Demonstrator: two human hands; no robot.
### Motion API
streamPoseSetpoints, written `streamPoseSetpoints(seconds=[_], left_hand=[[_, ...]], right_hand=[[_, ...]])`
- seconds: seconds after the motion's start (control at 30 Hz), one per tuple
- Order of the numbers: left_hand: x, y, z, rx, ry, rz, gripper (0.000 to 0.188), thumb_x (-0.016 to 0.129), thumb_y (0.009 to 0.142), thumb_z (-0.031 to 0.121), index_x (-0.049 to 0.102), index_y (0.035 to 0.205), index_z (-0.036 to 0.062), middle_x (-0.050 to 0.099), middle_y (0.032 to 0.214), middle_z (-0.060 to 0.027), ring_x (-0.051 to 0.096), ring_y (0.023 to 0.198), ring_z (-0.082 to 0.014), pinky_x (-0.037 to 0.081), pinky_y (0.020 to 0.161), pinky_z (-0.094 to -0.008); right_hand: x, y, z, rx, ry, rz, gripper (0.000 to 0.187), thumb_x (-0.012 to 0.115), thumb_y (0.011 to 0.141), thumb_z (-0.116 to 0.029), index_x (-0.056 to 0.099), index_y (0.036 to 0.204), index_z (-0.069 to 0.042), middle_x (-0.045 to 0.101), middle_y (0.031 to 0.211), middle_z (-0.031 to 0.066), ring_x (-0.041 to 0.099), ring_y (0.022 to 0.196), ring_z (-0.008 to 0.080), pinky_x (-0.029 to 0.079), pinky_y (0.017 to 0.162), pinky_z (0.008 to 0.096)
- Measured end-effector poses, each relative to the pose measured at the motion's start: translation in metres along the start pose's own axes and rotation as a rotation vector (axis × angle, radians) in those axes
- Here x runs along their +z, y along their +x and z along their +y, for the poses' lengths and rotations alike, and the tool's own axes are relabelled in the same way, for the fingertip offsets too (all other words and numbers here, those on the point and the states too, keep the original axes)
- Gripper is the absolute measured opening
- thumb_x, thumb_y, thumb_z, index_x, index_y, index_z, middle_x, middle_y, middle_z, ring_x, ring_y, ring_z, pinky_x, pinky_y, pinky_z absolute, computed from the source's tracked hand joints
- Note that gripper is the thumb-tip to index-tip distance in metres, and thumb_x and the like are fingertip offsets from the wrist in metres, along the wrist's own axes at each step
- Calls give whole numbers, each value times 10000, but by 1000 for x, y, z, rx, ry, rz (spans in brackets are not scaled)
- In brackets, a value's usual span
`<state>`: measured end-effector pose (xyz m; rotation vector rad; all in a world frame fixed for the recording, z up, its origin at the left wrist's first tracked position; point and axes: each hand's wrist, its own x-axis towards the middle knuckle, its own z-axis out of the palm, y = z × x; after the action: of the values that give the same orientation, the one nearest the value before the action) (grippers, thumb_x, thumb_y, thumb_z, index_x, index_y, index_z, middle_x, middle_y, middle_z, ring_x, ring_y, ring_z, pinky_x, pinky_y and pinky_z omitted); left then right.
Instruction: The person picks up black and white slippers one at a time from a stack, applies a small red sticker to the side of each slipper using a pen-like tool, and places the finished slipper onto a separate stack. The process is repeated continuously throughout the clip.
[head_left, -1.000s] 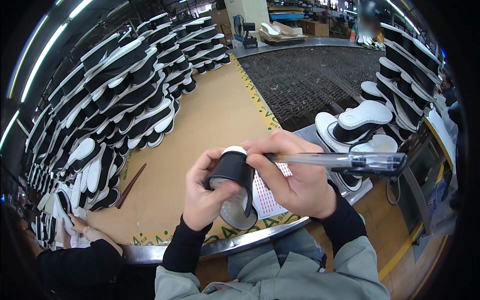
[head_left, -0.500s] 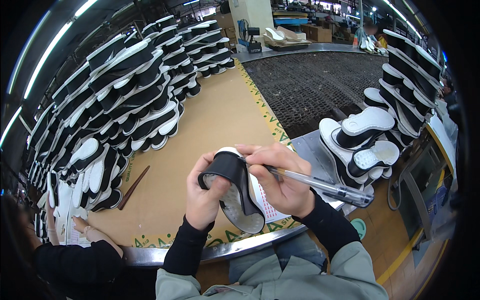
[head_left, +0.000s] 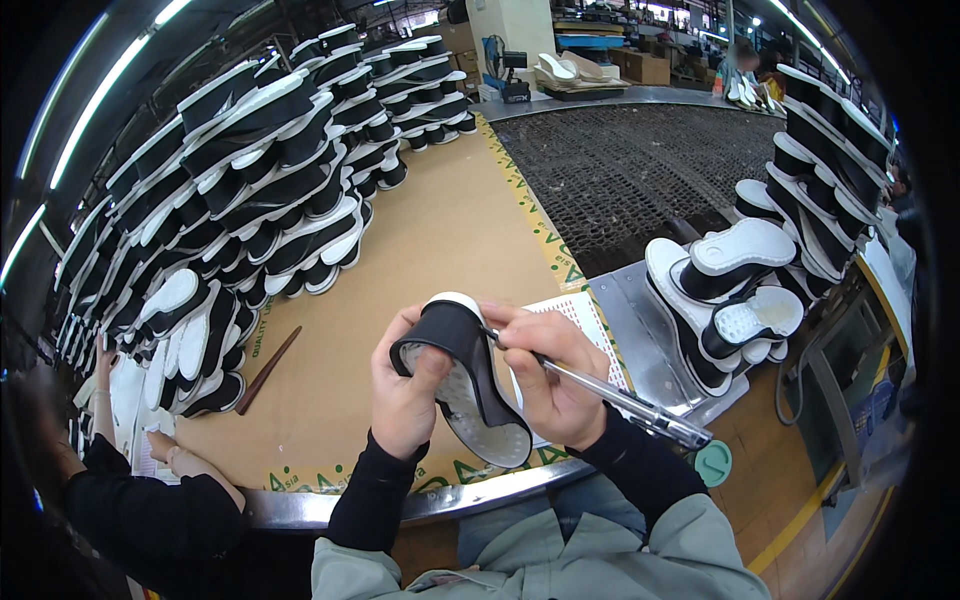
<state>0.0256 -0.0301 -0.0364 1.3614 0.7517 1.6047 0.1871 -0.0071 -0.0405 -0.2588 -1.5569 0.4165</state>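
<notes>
Sandal [head_left: 476, 378]: above the table [head_left: 400, 240], between both hands.
Left hand [head_left: 403, 400]: grips sandal, thumb at the strap [head_left: 445, 325] opening, presumably for steadiness.
Right hand [head_left: 560, 385]: pinches pen [head_left: 620, 397] near its tip, likely for control.

A table [head_left: 300, 508] covered in brown paper [head_left: 420, 240] spreads beyond the left grip [head_left: 405, 395]. Left of that grip lies a dark tapered stick [head_left: 268, 372], then stacked black-and-white sandals [head_left: 250, 190]. A printed sheet [head_left: 572, 310] lies partly hidden by the right grip [head_left: 568, 385]; farther right, a metal surface [head_left: 632, 305] carries more sandals [head_left: 740, 245].
</notes>
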Motion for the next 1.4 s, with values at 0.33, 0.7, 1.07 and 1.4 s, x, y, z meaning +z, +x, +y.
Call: streamPoseSetpoints(seconds=[0.33, 0.7, 1.07, 1.4], left_hand=[[3, -3, 2, 11, 24, 38, 638, 747, 806, 502, 549, 1124, -15, 621, 975, -15, 587, 895, -80, 458, 807, -225], [-4, -3, -1, 7, -1, 35, 656, 751, 802, 502, 544, 1134, -25, 624, 986, -23, 592, 909, -90, 461, 813, -228], [-21, -5, -15, -18, -148, 139, 604, 715, 861, 423, 517, 1195, -39, 633, 1041, -65, 617, 950, -127, 481, 858, -268], [-13, -4, -6, -47, -111, 104, 688, 760, 800, 475, 518, 1199, -31, 640, 1044, -57, 624, 967, -134, 481, 880, -278]], right_hand=[[2, -1, 3, -46, -63, 14, 138, 596, 940, -98, 591, 1015, 18, 642, 955, 192, 640, 1008, 349, 515, 863, 405], [5, -6, 2, -69, -89, 35, 136, 610, 926, -94, 594, 1023, 0, 636, 925, 161, 632, 986, 342, 506, 837, 390], [-4, -68, 0, 87, -107, -109, 107, 660, 884, -92, 613, 929, -7, 644, 858, 120, 642, 921, 344, 500, 807, 398], [-7, -37, -2, 65, -120, -122, 100, 676, 863, -79, 634, 916, -4, 650, 854, 110, 629, 950, 329, 500, 831, 387]])
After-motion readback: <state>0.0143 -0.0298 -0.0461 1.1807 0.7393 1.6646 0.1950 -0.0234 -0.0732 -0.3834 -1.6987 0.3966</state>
